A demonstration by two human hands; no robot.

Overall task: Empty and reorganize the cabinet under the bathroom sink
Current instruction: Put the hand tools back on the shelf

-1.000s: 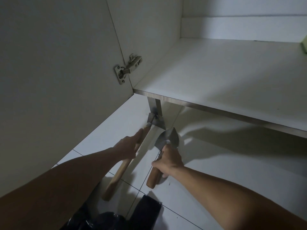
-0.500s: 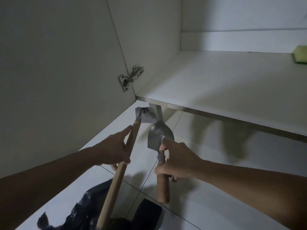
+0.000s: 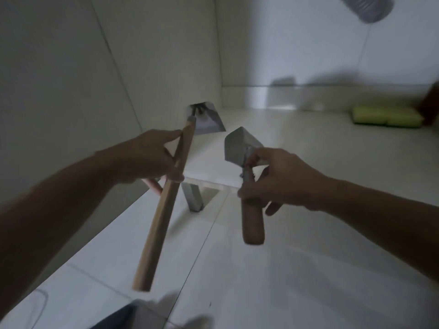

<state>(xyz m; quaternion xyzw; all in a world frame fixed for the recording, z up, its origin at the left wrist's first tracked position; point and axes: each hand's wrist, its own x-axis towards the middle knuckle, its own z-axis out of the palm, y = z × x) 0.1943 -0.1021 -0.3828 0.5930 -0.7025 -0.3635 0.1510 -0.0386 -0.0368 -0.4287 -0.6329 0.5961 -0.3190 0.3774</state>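
My left hand [image 3: 147, 156] grips the long wooden handle of a small hoe [image 3: 164, 205], whose metal blade points up toward the cabinet's left inner wall. My right hand [image 3: 278, 178] holds a short trowel [image 3: 240, 148] by the neck of its wooden handle, metal scoop up. Both tools hang in the air over the front edge of the white cabinet floor [image 3: 320, 157]. The frame is blurred by motion.
A green sponge [image 3: 386, 116] lies at the back right of the cabinet floor. A ribbed grey drain hose [image 3: 365, 7] hangs at the top right. A metal cabinet leg [image 3: 193, 198] stands on the white tiled floor. The open cabinet door [image 3: 54, 91] fills the left. Something dark lies at the bottom edge.
Both hands have lifted the hoe and trowel from below the cabinet edge up to the level of the cabinet floor. The view has tilted up into the cabinet.
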